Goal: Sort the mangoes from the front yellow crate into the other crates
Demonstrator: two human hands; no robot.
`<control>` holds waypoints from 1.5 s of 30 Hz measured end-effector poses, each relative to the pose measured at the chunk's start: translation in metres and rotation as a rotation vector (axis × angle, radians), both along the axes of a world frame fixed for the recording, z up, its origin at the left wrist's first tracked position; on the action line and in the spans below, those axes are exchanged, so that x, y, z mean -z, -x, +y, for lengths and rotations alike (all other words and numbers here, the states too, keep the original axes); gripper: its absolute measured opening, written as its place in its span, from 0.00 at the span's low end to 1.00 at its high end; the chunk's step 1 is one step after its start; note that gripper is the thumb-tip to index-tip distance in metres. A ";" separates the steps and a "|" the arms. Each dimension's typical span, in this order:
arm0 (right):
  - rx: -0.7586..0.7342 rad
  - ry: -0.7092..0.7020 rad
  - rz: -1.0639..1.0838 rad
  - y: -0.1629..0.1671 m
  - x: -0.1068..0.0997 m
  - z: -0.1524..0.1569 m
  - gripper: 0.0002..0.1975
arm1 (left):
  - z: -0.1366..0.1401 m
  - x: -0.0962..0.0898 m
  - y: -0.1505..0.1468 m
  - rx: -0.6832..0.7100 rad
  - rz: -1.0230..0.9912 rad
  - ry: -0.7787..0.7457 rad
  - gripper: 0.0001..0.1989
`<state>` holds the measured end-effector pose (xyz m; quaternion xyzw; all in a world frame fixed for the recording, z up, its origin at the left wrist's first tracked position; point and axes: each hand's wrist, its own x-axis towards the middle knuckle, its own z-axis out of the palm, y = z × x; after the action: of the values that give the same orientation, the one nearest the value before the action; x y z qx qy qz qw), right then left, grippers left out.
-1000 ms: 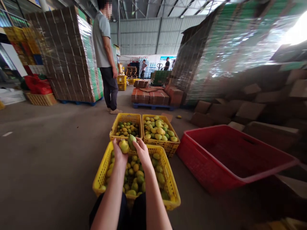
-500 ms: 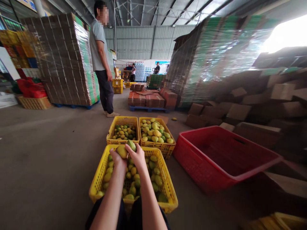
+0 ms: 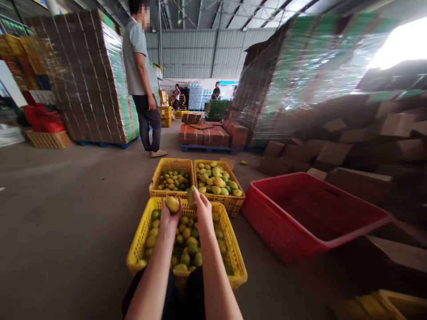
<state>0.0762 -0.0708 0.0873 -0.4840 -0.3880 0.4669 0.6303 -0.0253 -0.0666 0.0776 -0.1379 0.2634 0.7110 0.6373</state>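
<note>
- One yellow fruit (image 3: 172, 204) is gripped in the left hand (image 3: 169, 216), above the near yellow crate (image 3: 236, 253).
- One green fruit (image 3: 191, 198) is gripped by the right hand (image 3: 203, 210), near that crate's far rim.
- Two fruit-filled rear crates (image 3: 231, 204) and one red tub (image 3: 273, 231) are noted nearby.

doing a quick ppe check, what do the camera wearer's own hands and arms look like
The left hand and right hand are gloveless. The forearms show no sleeves, watch or cables, and no markings stand out. Rings: too small to tell. Dark legwear shows below.
</note>
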 end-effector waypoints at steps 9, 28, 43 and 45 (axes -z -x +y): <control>-0.057 0.155 0.554 0.002 -0.018 -0.007 0.13 | -0.009 -0.024 0.000 -0.112 0.224 -0.176 0.18; -0.317 0.311 0.657 0.018 -0.022 -0.015 0.25 | -0.011 -0.031 -0.004 0.028 0.047 -0.109 0.20; -0.146 0.365 0.747 0.017 -0.029 -0.015 0.19 | -0.009 -0.029 -0.005 0.074 0.103 -0.263 0.17; -0.076 0.375 0.733 0.019 -0.026 -0.014 0.18 | -0.010 -0.030 -0.006 0.075 0.142 -0.244 0.18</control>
<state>0.0576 -0.0845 0.1137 -0.3775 -0.0636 0.6939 0.6099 -0.0193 -0.0770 0.1081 0.0012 0.2244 0.7212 0.6554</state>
